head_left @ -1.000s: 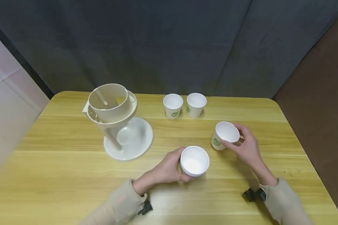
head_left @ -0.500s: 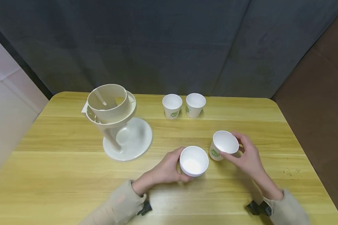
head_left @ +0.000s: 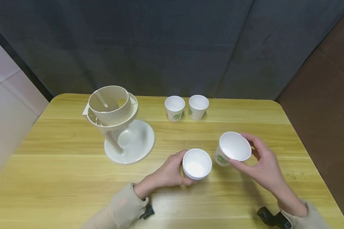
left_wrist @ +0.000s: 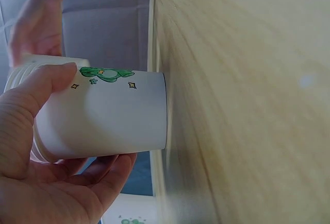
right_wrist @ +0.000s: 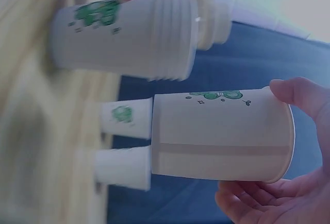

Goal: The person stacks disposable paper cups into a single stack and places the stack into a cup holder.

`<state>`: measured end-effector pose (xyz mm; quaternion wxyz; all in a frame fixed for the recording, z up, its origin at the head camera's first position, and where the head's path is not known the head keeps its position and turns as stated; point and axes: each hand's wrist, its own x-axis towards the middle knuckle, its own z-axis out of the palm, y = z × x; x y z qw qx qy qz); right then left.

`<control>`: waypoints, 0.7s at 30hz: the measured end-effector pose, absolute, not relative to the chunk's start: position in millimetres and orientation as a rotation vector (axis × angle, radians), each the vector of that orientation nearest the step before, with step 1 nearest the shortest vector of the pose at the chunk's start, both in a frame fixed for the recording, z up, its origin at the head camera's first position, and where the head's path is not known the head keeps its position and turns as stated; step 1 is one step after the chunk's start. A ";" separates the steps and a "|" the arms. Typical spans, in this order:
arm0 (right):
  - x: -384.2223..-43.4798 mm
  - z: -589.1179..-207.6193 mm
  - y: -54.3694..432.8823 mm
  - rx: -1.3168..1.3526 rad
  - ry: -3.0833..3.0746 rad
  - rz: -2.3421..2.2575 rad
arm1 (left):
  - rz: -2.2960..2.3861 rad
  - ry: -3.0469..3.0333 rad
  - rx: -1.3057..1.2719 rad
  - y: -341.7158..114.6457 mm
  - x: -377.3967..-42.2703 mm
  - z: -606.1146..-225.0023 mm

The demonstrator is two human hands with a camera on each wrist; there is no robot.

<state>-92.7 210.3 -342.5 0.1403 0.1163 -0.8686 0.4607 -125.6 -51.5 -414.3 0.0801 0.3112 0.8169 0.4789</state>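
My left hand [head_left: 172,173] holds a stack of nested white paper cups [head_left: 197,163] near the middle of the table. Several rims show together in the right wrist view, on the stack [right_wrist: 124,36] with its green print. In the left wrist view the stack's base is right at the tabletop, thumb and fingers around its upper part. Just right of it, my right hand [head_left: 265,163] grips a single white paper cup [head_left: 235,146] near its rim, between thumb and fingers. This cup is upright, slightly tilted, and raised above the table.
Two more paper cups, one on the left [head_left: 175,111] and one on the right [head_left: 198,109], stand upright at the table's back edge. A cream plastic stand [head_left: 110,116] with a round white base [head_left: 144,136] occupies the left side. A dark curtain [head_left: 160,47] hangs behind the table.
My right hand has brought its cup nearer the front edge, then up and slightly right, so it looks larger. The left hand and the stack stay in place.
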 end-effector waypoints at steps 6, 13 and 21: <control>-85.8 -320.6 203.3 0.463 -2.441 1.319 | 1.435 2.443 0.936 -51.5 -124.9 -413.6; -83.1 -304.1 188.8 0.674 -2.332 1.370 | 1.434 2.425 0.920 -51.8 -125.1 -413.8; -84.8 -309.9 170.8 0.727 -2.396 1.464 | 1.425 2.438 0.943 -52.5 -124.9 -414.3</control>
